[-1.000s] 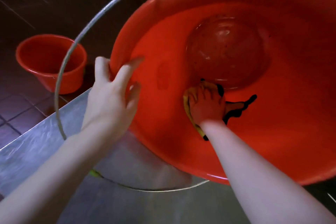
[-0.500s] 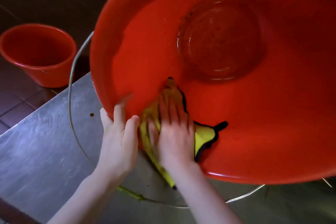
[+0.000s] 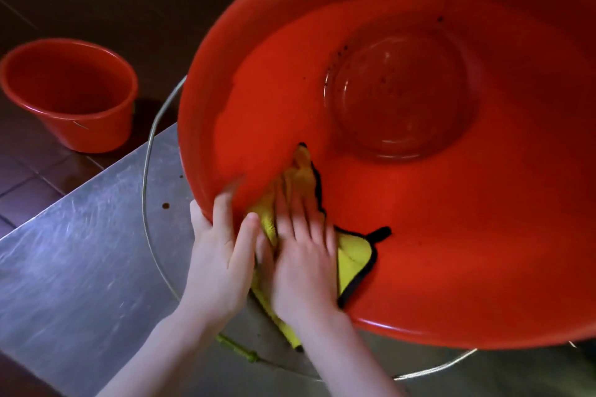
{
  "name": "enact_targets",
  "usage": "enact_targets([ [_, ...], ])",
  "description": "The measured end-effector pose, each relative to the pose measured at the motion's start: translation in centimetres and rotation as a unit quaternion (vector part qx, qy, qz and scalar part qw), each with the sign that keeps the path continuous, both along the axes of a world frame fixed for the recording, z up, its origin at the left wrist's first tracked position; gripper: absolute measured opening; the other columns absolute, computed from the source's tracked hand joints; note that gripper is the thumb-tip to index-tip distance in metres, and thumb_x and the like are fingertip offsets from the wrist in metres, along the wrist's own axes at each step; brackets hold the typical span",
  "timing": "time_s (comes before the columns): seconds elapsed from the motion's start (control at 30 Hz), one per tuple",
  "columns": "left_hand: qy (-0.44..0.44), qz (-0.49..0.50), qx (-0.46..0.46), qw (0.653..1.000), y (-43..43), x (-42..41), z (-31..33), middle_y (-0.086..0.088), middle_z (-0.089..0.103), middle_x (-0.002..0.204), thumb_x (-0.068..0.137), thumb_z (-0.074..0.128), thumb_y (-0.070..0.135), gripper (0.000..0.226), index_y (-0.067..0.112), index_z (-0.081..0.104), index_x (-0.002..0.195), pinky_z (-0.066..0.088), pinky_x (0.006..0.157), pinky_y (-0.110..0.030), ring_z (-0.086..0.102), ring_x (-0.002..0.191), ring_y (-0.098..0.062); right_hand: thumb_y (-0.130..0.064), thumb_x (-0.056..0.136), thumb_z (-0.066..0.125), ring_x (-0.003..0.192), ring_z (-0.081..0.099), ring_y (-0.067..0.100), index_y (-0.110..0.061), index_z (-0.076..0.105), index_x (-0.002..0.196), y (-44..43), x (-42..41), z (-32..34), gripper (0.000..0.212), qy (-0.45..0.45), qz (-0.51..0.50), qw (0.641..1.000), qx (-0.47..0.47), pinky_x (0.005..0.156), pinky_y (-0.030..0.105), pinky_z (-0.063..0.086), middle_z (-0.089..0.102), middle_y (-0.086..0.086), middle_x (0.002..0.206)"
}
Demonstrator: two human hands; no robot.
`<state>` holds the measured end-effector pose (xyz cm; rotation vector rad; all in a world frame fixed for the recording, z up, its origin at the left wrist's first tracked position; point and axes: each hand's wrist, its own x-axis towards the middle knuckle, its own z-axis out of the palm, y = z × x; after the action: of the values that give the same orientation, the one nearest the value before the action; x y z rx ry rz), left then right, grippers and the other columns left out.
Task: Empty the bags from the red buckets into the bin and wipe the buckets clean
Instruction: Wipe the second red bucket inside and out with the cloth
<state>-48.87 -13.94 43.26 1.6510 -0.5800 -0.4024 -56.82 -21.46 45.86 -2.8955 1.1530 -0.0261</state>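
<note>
A large red bucket lies tipped toward me on a steel table, its inside facing the camera and its round bottom speckled with dark spots. My left hand grips the near rim, fingers curled over the edge. My right hand presses flat on a yellow cloth with black trim against the inner wall beside the rim. The cloth hangs out over the rim below my wrist. A second, smaller red bucket stands upright on the floor at the left, with nothing visible inside.
The steel table runs under the bucket, with its edge at the left above dark red floor tiles. The bucket's wire handle with a green grip loops over the table near my arms.
My right hand has drawn the cloth from deep inside the bucket out to the near rim. My left hand shifted along the rim to sit beside it. The view moved closer.
</note>
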Motion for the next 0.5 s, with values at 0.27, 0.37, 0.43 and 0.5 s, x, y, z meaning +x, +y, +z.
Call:
enact_targets([
  [0.27, 0.014, -0.016, -0.001, 1.000, 0.1, -0.2, 0.3, 0.021, 0.021, 0.138, 0.088, 0.036, 0.061, 0.043, 0.064, 0.026, 0.130, 0.018, 0.093, -0.008, 0.014, 0.113, 0.037, -0.051, 0.101, 0.024, 0.146, 0.020, 0.021, -0.027, 0.020, 0.153, -13.3, 5.6, -0.2, 0.058, -0.001, -0.183, 0.983, 0.020, 0.117, 0.047, 0.016, 0.023, -0.004, 0.159],
  [0.37, 0.023, -0.008, 0.004, 1.000, 0.0, -0.2, 0.2, 0.018, 0.019, 0.139, 0.087, 0.035, 0.064, 0.044, 0.062, 0.026, 0.129, 0.021, 0.093, -0.015, 0.015, 0.107, 0.040, -0.051, 0.101, 0.023, 0.146, 0.019, 0.021, -0.027, 0.016, 0.154, -12.2, 5.7, -0.4, 0.059, 0.004, -0.181, 0.983, 0.017, 0.118, 0.047, 0.014, 0.020, -0.005, 0.160],
  [0.43, 0.013, -0.002, 0.003, 1.000, 0.0, -0.1, 0.1, 0.015, 0.021, 0.138, 0.087, 0.035, 0.062, 0.047, 0.055, 0.028, 0.132, 0.021, 0.098, -0.015, 0.015, 0.109, 0.038, -0.052, 0.099, 0.021, 0.147, 0.017, 0.020, -0.028, 0.011, 0.155, -8.6, 4.2, -0.5, 0.061, 0.013, -0.117, 0.993, 0.008, 0.118, 0.045, 0.015, 0.015, -0.004, 0.162],
  [0.5, -0.003, -0.001, 0.002, 1.000, 0.1, -0.3, 0.1, 0.011, 0.024, 0.134, 0.088, 0.037, 0.058, 0.047, 0.047, 0.032, 0.133, 0.017, 0.096, 0.000, 0.016, 0.112, 0.034, -0.053, 0.094, 0.019, 0.146, 0.020, 0.022, -0.028, 0.007, 0.155, -3.4, 1.8, -0.4, 0.067, 0.006, -0.024, 1.000, -0.007, 0.117, 0.045, 0.018, 0.013, -0.003, 0.162],
])
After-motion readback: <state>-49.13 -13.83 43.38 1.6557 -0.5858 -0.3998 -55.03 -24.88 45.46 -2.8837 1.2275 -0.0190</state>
